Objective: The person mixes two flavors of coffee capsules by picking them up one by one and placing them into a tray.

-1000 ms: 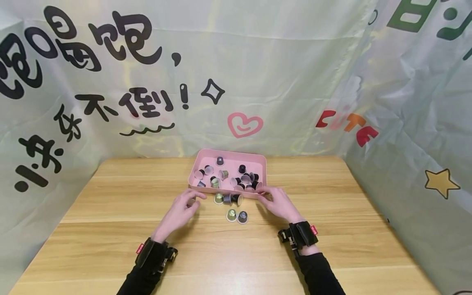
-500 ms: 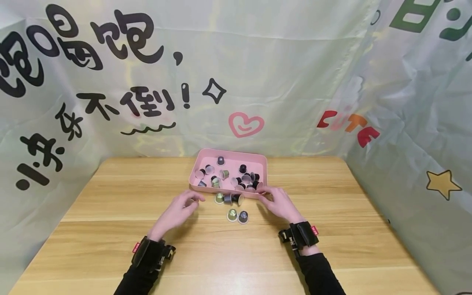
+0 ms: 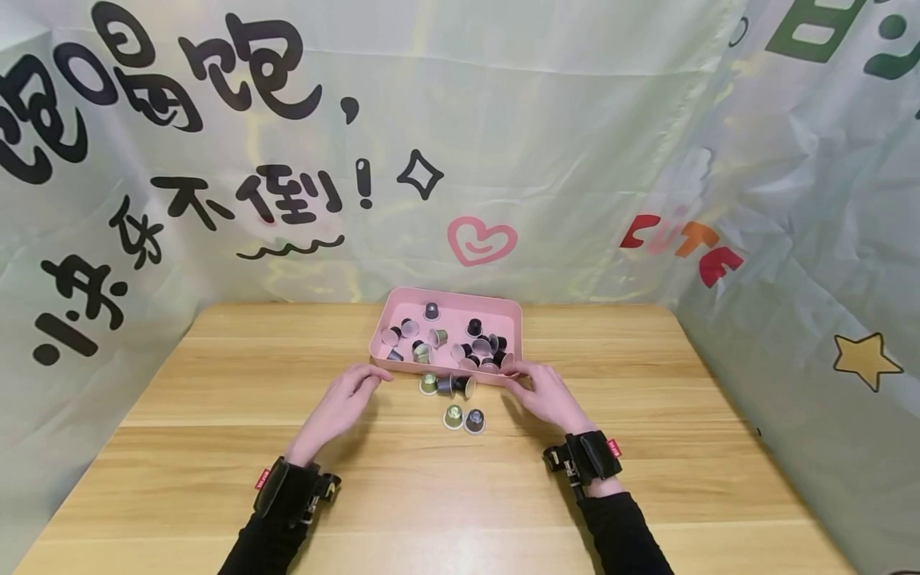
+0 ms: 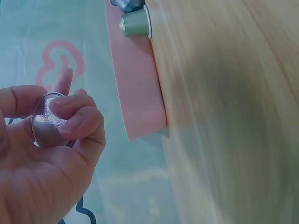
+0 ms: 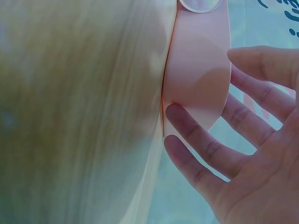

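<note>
A shiny coffee capsule (image 4: 46, 119) with a silvery rim is pinched between thumb and curled fingers of my left hand (image 3: 341, 406); the fingers cover part of it. This hand hovers by the near left corner of a shallow pink tray (image 3: 402, 366), which holds several coffee capsules in black, green and grey-blue. My right hand (image 3: 544, 395) is at the tray's near right corner. In the right wrist view, its spread fingers (image 5: 205, 140) reach along the tray's outer wall, with the thumb close to the rim.
Against the tray's front wall lie a green capsule (image 3: 428, 384), a blue-grey capsule (image 3: 445, 386) and a black capsule (image 3: 465, 387). Closer in stand a second green capsule (image 3: 453, 417) and a dark capsule (image 3: 474, 421). A printed cloth (image 3: 561, 160) hangs behind the wooden table (image 3: 446, 511).
My left hand has drifted a little to the left, away from the loose capsules, still holding its capsule. The right hand stays at the tray corner. The head view has shifted slightly.
</note>
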Demonstrator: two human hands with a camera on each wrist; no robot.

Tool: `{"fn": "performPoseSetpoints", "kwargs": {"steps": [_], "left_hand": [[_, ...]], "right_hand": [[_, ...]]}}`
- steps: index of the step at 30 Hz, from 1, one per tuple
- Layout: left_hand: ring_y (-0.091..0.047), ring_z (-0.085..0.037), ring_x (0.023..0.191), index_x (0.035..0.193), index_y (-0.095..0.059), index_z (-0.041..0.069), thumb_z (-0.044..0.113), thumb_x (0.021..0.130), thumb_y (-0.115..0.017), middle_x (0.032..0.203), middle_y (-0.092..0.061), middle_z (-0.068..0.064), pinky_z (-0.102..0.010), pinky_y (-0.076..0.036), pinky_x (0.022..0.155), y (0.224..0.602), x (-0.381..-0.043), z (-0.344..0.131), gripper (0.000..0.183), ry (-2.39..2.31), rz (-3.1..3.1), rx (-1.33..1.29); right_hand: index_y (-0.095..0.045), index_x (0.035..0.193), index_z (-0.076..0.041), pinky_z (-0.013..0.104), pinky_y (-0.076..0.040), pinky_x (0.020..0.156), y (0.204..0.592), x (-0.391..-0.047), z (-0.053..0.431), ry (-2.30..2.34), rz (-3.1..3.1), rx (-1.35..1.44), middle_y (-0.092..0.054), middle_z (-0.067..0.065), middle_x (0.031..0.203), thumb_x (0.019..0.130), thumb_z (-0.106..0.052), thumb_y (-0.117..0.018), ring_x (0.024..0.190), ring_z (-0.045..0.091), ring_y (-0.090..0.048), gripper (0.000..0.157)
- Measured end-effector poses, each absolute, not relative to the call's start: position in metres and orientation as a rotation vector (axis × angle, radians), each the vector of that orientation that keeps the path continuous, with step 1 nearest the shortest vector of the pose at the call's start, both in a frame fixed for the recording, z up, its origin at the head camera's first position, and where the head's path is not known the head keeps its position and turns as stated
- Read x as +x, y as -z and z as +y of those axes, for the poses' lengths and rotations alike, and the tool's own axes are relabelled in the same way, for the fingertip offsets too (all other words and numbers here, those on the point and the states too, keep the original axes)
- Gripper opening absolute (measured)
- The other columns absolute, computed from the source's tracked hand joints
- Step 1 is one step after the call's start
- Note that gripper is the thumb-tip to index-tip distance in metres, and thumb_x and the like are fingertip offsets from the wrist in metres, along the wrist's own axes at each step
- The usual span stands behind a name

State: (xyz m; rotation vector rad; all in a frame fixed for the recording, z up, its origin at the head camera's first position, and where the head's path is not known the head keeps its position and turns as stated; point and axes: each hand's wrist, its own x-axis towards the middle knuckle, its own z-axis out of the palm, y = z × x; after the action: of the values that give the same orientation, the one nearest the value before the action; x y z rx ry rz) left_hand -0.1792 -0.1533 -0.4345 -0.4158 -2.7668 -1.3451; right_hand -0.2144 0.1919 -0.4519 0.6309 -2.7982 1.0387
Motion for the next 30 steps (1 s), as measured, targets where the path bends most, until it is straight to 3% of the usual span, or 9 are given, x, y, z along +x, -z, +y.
{"fn": "performPoseSetpoints", "kwargs": {"steps": [6, 10, 14, 22, 30], "left_hand": [[-0.057, -0.038, 0.123, 0.13, -0.059, 0.003, 0.013, 0.106, -0.043, 0.134, -0.059, -0.023, -0.058, -0.046, 0.106, 0.432, -0.178, -0.157, 0.031, 1.356, -2.79, -0.364], [-0.059, -0.028, 0.103, 0.134, -0.054, 0.002, 0.015, 0.105, -0.046, 0.12, -0.061, -0.021, -0.043, -0.053, 0.089, 0.43, -0.178, -0.16, 0.033, 1.383, -2.794, -0.343], [-0.056, -0.021, 0.088, 0.136, -0.049, -0.002, 0.012, 0.103, -0.05, 0.103, -0.06, -0.017, -0.027, -0.049, 0.075, 0.428, -0.178, -0.164, 0.036, 1.454, -2.77, -0.356], [-0.062, -0.02, 0.093, 0.133, -0.052, -0.003, 0.004, 0.098, -0.058, 0.106, -0.064, -0.017, -0.025, -0.053, 0.085, 0.429, -0.181, -0.168, 0.036, 1.45, -2.696, -0.347], [-0.065, -0.026, 0.096, 0.132, -0.052, -0.003, 0.009, 0.1, -0.059, 0.105, -0.064, -0.019, -0.022, -0.052, 0.083, 0.426, -0.18, -0.17, 0.035, 1.47, -2.655, -0.254]], "right_hand": [[-0.074, 0.113, -0.009, 0.053, -0.055, 0.094, 0.451, -0.214, 0.192, -1.037, -2.8, 0.629, -0.077, 0.011, 0.112, 0.094, -0.014, -0.068, 0.101, 0.027, -0.073, 0.021], [-0.074, 0.113, -0.009, 0.054, -0.054, 0.095, 0.451, -0.214, 0.192, -1.044, -2.797, 0.632, -0.077, 0.011, 0.112, 0.094, -0.014, -0.068, 0.101, 0.028, -0.073, 0.02], [-0.074, 0.113, -0.009, 0.056, -0.053, 0.096, 0.45, -0.214, 0.192, -1.052, -2.801, 0.631, -0.077, 0.012, 0.113, 0.094, -0.014, -0.068, 0.102, 0.029, -0.073, 0.021], [-0.074, 0.113, -0.01, 0.055, -0.054, 0.094, 0.451, -0.214, 0.192, -1.048, -2.794, 0.628, -0.077, 0.011, 0.113, 0.094, -0.015, -0.068, 0.103, 0.029, -0.072, 0.021], [-0.074, 0.113, -0.009, 0.055, -0.054, 0.094, 0.451, -0.214, 0.193, -1.035, -2.789, 0.633, -0.077, 0.011, 0.112, 0.095, -0.016, -0.068, 0.103, 0.029, -0.072, 0.02]]}}
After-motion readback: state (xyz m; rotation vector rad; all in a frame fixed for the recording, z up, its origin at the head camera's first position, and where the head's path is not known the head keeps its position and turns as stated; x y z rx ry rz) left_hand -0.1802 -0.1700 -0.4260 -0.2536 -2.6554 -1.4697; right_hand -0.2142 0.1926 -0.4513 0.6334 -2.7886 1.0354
